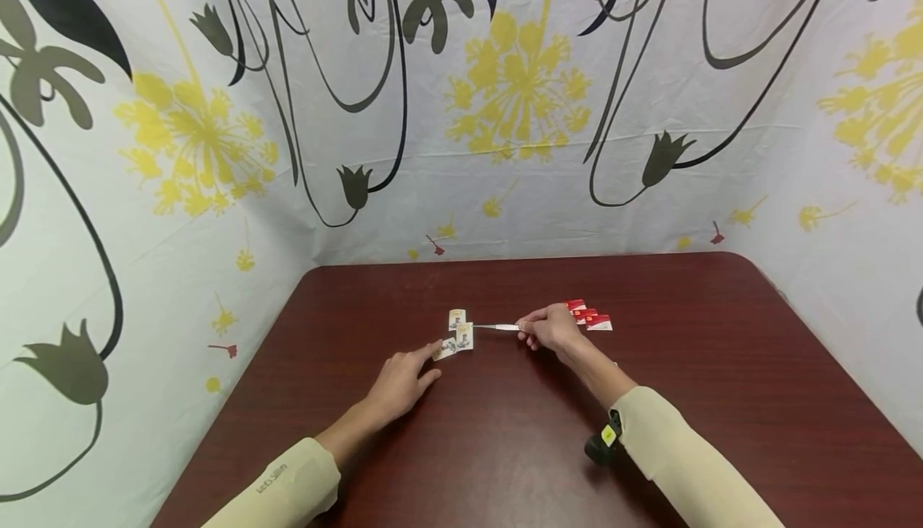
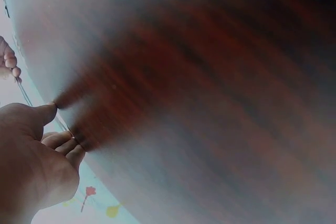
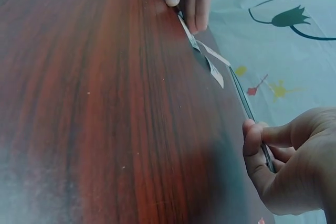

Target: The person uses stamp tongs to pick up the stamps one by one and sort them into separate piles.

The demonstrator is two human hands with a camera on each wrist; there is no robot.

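My right hand (image 1: 554, 328) pinches a pair of slim metal tweezers (image 1: 497, 327), their tips pointing left. Those tips meet the edge of a small printed paper piece (image 1: 465, 337), which stands tilted off the table in the right wrist view. Two similar pale pieces lie beside it, one behind (image 1: 457, 316) and one in front to the left (image 1: 445, 349). My left hand (image 1: 397, 384) reaches in from the left with its index finger extended, fingertip right at the front-left piece. Its thumb is spread away from that finger.
Several small red-and-white pieces (image 1: 598, 323) lie just beyond my right hand. All of this sits on a dark red-brown wooden table (image 1: 490, 448). A flower-printed cloth (image 1: 519, 215) hangs behind it and at both sides. A black device (image 1: 602, 440) is strapped at the right wrist.
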